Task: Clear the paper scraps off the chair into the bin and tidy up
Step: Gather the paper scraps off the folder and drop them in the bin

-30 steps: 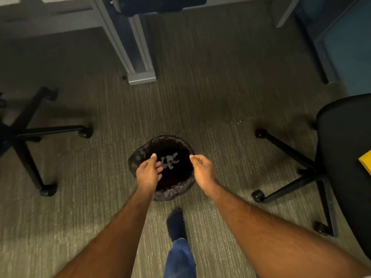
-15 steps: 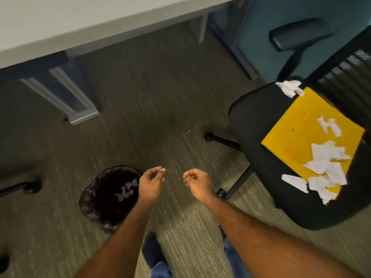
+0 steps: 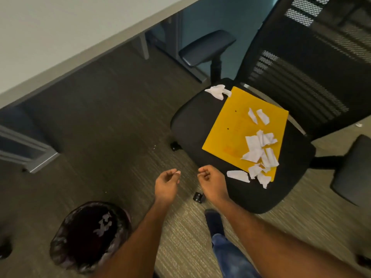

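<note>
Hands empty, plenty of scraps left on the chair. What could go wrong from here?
1. The paper scraps lie loose on the yellow folder; a sweep could slide it and spill them onto the carpet.
2. The bin sits on the floor apart from the chair, so pieces may drop during the carry.
3. The crumpled piece at the seat's far edge and the scrap off the folder are easy to miss.

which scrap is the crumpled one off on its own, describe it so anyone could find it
Start at the black office chair and its yellow folder. At the folder's far corner, below the armrest, lies a crumpled white scrap. It sits alone, away from the flat torn pieces piled at the folder's near end.
</note>
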A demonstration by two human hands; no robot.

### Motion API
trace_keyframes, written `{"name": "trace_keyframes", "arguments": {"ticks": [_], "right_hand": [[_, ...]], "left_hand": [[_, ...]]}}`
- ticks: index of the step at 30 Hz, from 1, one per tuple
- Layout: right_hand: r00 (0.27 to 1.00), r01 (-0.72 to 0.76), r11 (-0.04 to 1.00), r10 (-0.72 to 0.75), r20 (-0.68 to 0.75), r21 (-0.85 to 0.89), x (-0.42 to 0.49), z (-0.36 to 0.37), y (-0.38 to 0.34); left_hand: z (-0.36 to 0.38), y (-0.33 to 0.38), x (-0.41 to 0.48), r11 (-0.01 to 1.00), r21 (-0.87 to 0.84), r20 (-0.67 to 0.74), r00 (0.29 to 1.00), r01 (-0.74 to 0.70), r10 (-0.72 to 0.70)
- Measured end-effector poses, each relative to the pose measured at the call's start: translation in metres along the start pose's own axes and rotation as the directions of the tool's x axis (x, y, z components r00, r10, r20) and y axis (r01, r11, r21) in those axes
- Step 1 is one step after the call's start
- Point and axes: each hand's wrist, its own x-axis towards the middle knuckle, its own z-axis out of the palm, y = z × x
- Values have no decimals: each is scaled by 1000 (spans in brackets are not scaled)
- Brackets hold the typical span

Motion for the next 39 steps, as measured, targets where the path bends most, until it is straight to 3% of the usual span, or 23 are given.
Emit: {"name": "trace_keyframes", "arguments": {"ticks": [6,10,13,16,24,31,39], "right_hand": [[986,-23,999,17,-165,-36,3,-61,34],[962,-28,996,5,-274,-79,10,-97,52],[952,-44,985,-9,-307,-168,15,-118,63],[931,-118,960,18,-363,-255,20,-133,75],[923,-241,942,148,-356,-234,18,-143,96],[935,-261,942,193,-297,-209,24,-137,103],[939,-226,964,177,-297,-140,27,-139,108]], "left_hand": [[71,-2,-4,987,157,118,993,-25,7],[110,0,-8,911,382,219,973,-154,73],[135,3,-8,730,579,364,917,-362,167],[155,-1,-8,544,669,486,852,-507,196],[186,-7,-9,80,784,595,782,-615,183],[194,-9,-4,-44,808,590,803,-588,86],[198,-6,-5,-32,790,612,784,-613,105]]}}
